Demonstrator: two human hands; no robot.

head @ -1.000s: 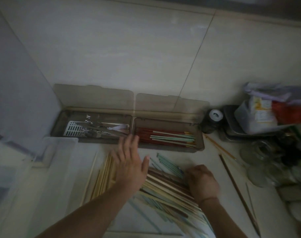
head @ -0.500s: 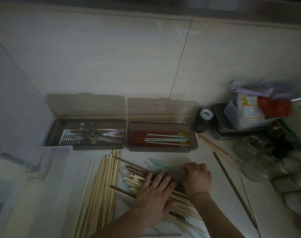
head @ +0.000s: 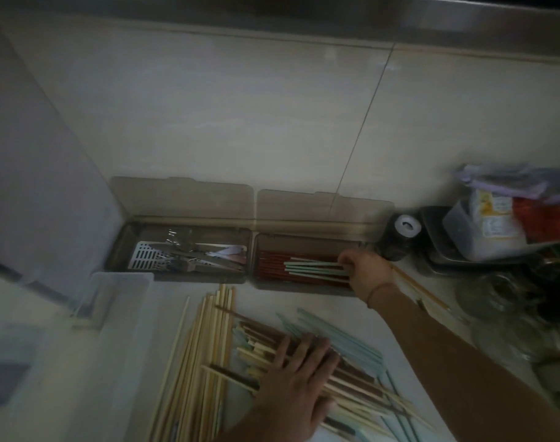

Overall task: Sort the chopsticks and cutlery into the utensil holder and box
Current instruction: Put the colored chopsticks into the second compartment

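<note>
Dim countertop against the tiled wall: the right hand (head: 366, 272) has left the loose chopstick pile (head: 272, 358) and now reaches into the right compartment (head: 304, 290), fingers curled on pale green chopsticks (head: 313, 267), so another batch is sorted, while the left hand (head: 296, 381) stays flat, fingers spread, pressing the pile.
</note>
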